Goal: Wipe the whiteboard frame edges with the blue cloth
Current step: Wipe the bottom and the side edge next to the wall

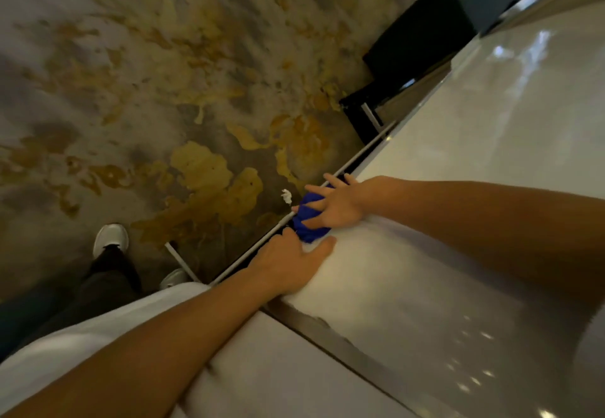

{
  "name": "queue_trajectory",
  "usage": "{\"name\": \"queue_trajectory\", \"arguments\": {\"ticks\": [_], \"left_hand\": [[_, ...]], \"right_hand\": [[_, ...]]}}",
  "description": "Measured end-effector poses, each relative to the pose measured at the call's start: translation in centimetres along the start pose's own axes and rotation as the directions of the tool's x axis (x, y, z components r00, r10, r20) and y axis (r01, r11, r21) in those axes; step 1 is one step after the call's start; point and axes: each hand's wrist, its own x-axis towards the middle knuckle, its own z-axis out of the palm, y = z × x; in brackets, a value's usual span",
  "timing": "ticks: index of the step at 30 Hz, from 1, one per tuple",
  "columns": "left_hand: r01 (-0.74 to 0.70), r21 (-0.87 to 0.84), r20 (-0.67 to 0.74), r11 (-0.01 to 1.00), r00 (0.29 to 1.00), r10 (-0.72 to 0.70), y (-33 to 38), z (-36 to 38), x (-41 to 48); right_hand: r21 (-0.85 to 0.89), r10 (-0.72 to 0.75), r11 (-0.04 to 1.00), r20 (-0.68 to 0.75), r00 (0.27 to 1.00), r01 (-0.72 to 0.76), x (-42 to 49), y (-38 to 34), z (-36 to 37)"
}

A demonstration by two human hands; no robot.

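The whiteboard (474, 155) fills the right of the tilted head view, and its thin metal bottom frame edge (360, 155) runs diagonally past my hands. A bunched blue cloth (306, 229) lies on that edge. My right hand (334, 203) presses down on the cloth with its fingers spread over it. My left hand (291, 262) lies flat on the board just below the cloth, fingers apart, its fingertips touching the cloth's lower end. Most of the cloth is hidden under my right hand.
A grey vertical frame strip (343, 345) crosses the board near my left forearm. Below lies a mottled yellow and grey floor (163, 90) with a small white scrap (286, 195). My white shoe (111, 239) and a black stand base (376, 113) are on the floor.
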Motion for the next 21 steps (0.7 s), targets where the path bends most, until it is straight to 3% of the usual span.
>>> {"name": "queue_trajectory", "arguments": {"ticks": [4, 6, 9, 12, 14, 18, 21], "left_hand": [[-0.031, 0.031, -0.043, 0.999, 0.999, 0.033, 0.6, -0.1, 0.6], [-0.032, 0.043, -0.046, 0.999, 0.998, 0.034, 0.7, 0.3, 0.5], [-0.069, 0.041, -0.038, 0.997, 0.997, 0.070, 0.7, 1.2, 0.1], [-0.131, -0.044, -0.059, 0.990, 0.990, 0.128, 0.7, 2.2, -0.4], [-0.133, -0.041, -0.081, 0.990, 0.988, 0.130, 1.4, 2.0, -0.6], [-0.042, 0.052, -0.028, 0.998, 0.999, 0.043, 1.5, 1.9, 0.0], [-0.015, 0.062, -0.040, 0.998, 0.999, 0.017, 1.2, 2.0, -0.1]], "right_hand": [[0.021, 0.307, 0.952, -0.088, 0.948, -0.306, -0.7, 6.0, -2.5], [-0.022, 0.390, 0.919, -0.109, 0.914, -0.395, -1.1, 7.0, -2.5], [-0.079, 0.260, 0.961, -0.049, 0.964, -0.264, -1.2, 2.5, -1.0], [-0.188, -0.083, 0.978, 0.058, 0.995, 0.093, -1.2, -1.6, 0.7], [-0.128, -0.129, 0.982, 0.067, 0.989, 0.136, -1.1, -0.8, 0.4], [-0.090, 0.229, 0.969, -0.030, 0.973, -0.230, -0.3, 3.7, -0.7], [-0.107, 0.277, 0.955, -0.017, 0.961, -0.277, 0.6, 4.4, -1.0]]}}
